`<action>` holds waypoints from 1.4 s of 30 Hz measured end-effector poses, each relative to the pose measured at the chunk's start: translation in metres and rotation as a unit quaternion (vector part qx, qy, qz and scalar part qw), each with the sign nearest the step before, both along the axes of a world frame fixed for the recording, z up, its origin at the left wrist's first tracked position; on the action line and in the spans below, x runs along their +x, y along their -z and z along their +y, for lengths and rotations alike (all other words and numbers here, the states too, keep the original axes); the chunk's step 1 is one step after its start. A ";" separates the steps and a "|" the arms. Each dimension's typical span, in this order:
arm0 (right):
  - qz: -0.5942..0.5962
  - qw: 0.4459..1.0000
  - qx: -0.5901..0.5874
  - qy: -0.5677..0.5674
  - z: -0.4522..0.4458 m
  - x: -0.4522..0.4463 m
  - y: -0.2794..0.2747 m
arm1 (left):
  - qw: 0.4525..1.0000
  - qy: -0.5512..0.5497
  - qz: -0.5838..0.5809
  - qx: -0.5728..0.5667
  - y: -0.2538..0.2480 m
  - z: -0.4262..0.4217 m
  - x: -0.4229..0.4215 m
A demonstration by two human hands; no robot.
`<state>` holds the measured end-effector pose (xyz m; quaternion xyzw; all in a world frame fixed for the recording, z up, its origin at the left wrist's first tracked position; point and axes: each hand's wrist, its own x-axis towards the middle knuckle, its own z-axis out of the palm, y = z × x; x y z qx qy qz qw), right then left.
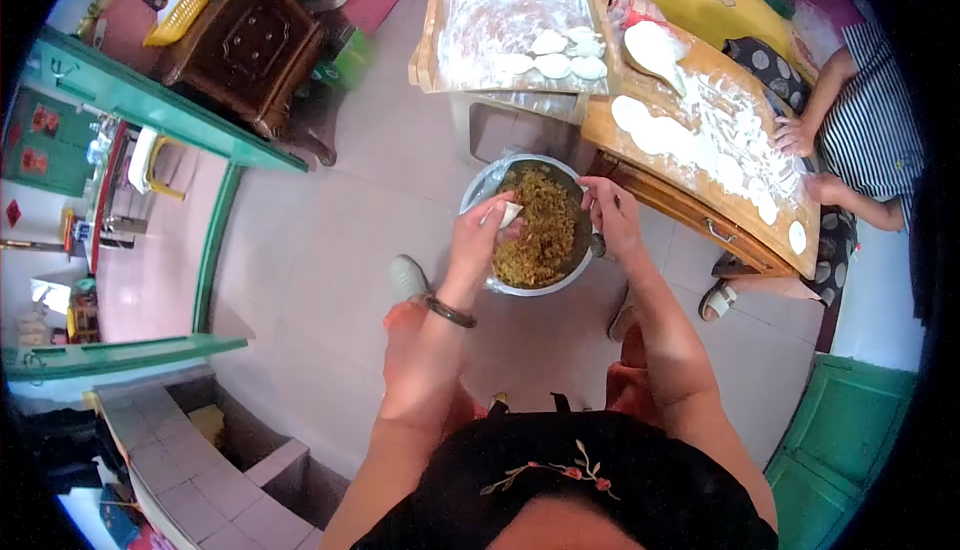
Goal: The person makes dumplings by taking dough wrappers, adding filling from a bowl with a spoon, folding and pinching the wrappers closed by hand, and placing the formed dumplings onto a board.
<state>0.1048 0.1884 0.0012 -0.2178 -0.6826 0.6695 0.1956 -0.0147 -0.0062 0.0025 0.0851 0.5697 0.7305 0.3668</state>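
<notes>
My left hand (478, 237) is closed around a pale dough wrapper (511, 214), folded in the fingers above the left side of a metal basin (562, 287). Chopped brownish-green filling (541, 235) fills much of the basin, which sits low in front of me. At its right rim, my right hand (613, 218) is closed on what looks like a spoon (598, 245), with only a dark rounded end showing below the fingers. Its handle is mostly hidden by the hand.
A floured board (500, 0) with several filled dumplings (553, 67) stands ahead. On the wooden table (640, 182) to the right lie round wrappers (665, 137) and flour. Another person's hands (795, 137) work at its far side. A green door frame (215, 250) stands left.
</notes>
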 end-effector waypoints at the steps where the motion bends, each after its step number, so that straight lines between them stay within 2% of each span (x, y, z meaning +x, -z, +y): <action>1: -0.005 1.000 -0.006 -0.002 -0.002 0.001 -0.001 | 1.000 -0.004 -0.005 -0.002 -0.002 0.001 -0.002; 7: -0.032 0.999 0.034 -0.004 -0.003 0.005 0.001 | 1.000 -0.012 -0.001 -0.012 -0.016 0.004 -0.029; 11: -0.037 0.998 0.058 -0.004 -0.004 0.006 0.006 | 0.993 -0.084 -0.010 0.082 -0.042 0.031 -0.056; 14: -0.034 0.998 0.057 -0.011 -0.005 0.004 0.006 | 0.989 -0.100 -0.021 0.103 -0.064 0.047 -0.071; 17: -0.052 0.998 0.039 -0.007 -0.005 0.002 -0.002 | 0.991 -0.087 -0.047 0.090 -0.077 0.053 -0.069; 19: -0.045 0.999 -0.030 0.007 -0.006 0.001 -0.010 | 0.995 -0.026 -0.075 0.066 -0.080 0.050 -0.057; 24: 0.024 0.995 -0.092 0.023 -0.012 -0.007 -0.014 | 0.983 0.045 -0.160 0.074 -0.046 0.034 -0.014; 26: 0.011 0.995 -0.102 0.007 -0.020 -0.002 -0.008 | 0.989 0.063 -0.119 0.056 -0.033 0.027 0.004; 29: -0.022 0.997 -0.052 -0.047 -0.029 0.000 -0.007 | 0.996 0.061 -0.057 0.027 -0.029 0.027 0.019; 30: -0.020 0.992 -0.101 -0.069 -0.029 0.002 -0.012 | 0.997 0.064 -0.034 0.010 -0.025 0.027 0.023; 33: -0.027 0.995 -0.072 -0.061 -0.037 -0.003 -0.009 | 0.996 0.086 -0.027 -0.020 -0.012 0.027 0.026; 36: -0.071 0.989 -0.123 -0.044 -0.038 -0.008 -0.010 | 0.994 0.092 0.006 -0.059 -0.017 0.028 0.028; 38: -0.120 0.982 -0.140 -0.049 -0.034 -0.012 -0.005 | 0.992 0.110 -0.036 -0.043 -0.014 0.027 0.022; 42: -0.106 0.982 -0.141 -0.064 -0.039 -0.016 -0.003 | 0.980 0.150 -0.132 -0.023 -0.006 0.025 0.012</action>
